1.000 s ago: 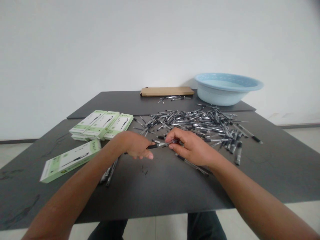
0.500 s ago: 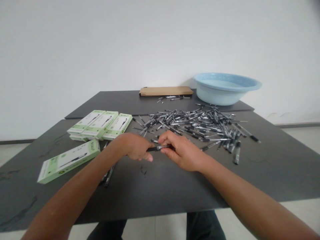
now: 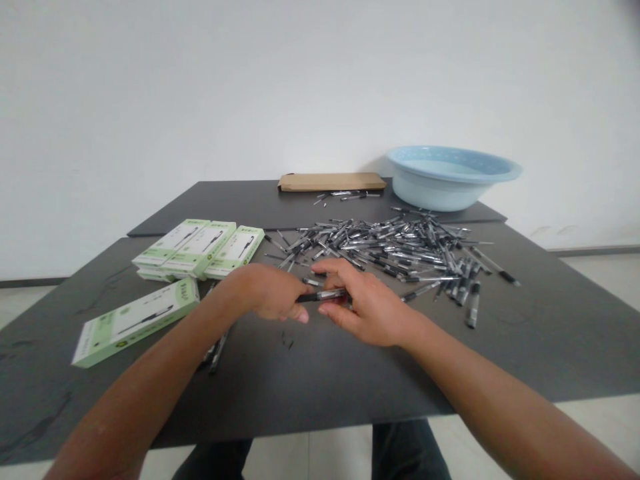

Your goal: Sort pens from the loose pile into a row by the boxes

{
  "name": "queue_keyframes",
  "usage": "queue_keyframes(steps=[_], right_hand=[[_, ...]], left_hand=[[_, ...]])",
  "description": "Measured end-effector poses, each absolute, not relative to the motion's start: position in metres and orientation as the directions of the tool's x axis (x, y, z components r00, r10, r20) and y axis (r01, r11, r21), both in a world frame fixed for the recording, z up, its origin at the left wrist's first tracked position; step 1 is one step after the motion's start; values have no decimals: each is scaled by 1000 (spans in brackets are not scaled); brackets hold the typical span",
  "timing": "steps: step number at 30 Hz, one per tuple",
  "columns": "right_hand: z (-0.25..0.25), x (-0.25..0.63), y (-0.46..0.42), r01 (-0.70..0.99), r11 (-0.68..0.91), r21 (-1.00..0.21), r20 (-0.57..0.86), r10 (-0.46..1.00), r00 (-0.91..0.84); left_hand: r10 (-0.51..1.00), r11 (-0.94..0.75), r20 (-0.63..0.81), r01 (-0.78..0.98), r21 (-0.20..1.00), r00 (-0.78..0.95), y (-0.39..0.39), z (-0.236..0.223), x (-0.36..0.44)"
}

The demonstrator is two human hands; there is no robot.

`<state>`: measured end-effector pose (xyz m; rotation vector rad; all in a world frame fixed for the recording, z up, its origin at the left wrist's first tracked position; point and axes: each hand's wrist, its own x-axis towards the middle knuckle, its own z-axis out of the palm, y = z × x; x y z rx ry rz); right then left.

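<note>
My left hand [image 3: 277, 293] is closed around a black-and-clear pen [image 3: 323, 295], which points right, roughly level above the table. Its curled fingers are mostly hidden behind the back of the hand. My right hand [image 3: 367, 303] is at the pen's other end, with thumb and forefinger parted on either side of it. The pen's right end goes in between them toward the palm; its tip is hidden. Below my left forearm lie a few pens [image 3: 218, 353], partly covered. Beyond my right hand spreads a big loose heap of similar pens [image 3: 400, 243].
Green-and-white pen boxes [image 3: 197, 247] are stacked at the left, with another box [image 3: 137, 322] lying nearer. A light blue basin [image 3: 445, 190] stands at the back right, beside a flat brown cardboard piece [image 3: 333, 181]. Small dark bits [image 3: 287, 341] lie on the dark table [image 3: 320, 387].
My right hand has moved left and slightly down toward my left hand, reaching the pen's end. Its thumb and forefinger, closed together earlier, are now spread. My left hand has barely moved.
</note>
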<state>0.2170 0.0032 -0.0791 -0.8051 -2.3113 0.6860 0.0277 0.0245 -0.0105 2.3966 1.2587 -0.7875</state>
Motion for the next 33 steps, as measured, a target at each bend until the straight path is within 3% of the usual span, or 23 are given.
queue_keyframes(steps=[7,13,15,17,20,23,27,33], right_hand=[[-72,232,13,197,652,-732,431,668,-607],[-88,220,18,354,573,-739,217,700,-681],[-99,207,16,230,470,-852,184,680,-709],[-108,191,11,0,311,-950,218,668,-712],[-113,172,2,-229,141,-963,252,769,-587],[-111,164,-2,-326,108,-939,249,868,-430],[-108,162,-1,-407,93,-909,218,937,-272],[-116,161,5,-481,64,-875,196,953,-230]], left_hand=[[615,-556,-678,831,-11,403,26,-6,22],[646,-567,-636,823,-29,422,29,-7,16],[647,-571,-619,821,-6,446,31,-7,15],[639,-574,-602,818,41,479,32,-6,16],[613,-578,-554,797,173,564,33,-6,20],[591,-576,-491,761,297,640,33,-6,27],[662,-557,-449,795,241,600,31,-5,37],[733,-512,-440,847,146,519,29,-7,43]])
